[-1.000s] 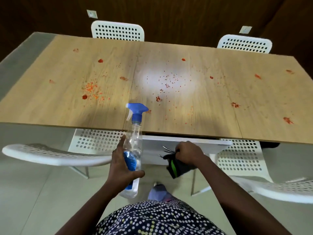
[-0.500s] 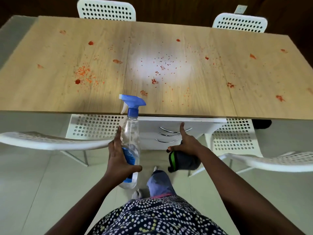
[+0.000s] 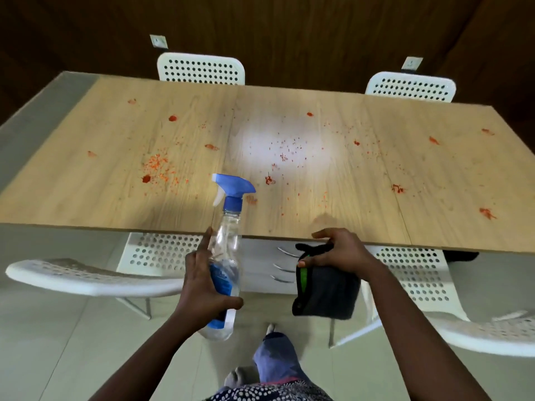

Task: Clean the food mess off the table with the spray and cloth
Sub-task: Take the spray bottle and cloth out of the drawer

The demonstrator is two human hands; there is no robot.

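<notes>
My left hand (image 3: 202, 280) is wrapped round the clear plastic spray bottle with the blue trigger head (image 3: 227, 250), but low on the body with no finger on the trigger. My right hand (image 3: 337, 256) clutches the folded dark cloth with a green stripe (image 3: 324, 290). Red food splatter (image 3: 156, 167) dots the wooden table (image 3: 289, 227) ahead of both hands. I reckon regripping could fumble the bottle, or the nozzle could mist past the stains.

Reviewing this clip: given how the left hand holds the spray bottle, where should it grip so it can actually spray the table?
Higher, likely at the narrow neck under the blue trigger head. The left hand wraps the spray bottle low on its labelled body, far from the trigger. Come from the side away from the nozzle, so a finger reaches the white lever while the upright bottle faces the table.
</notes>
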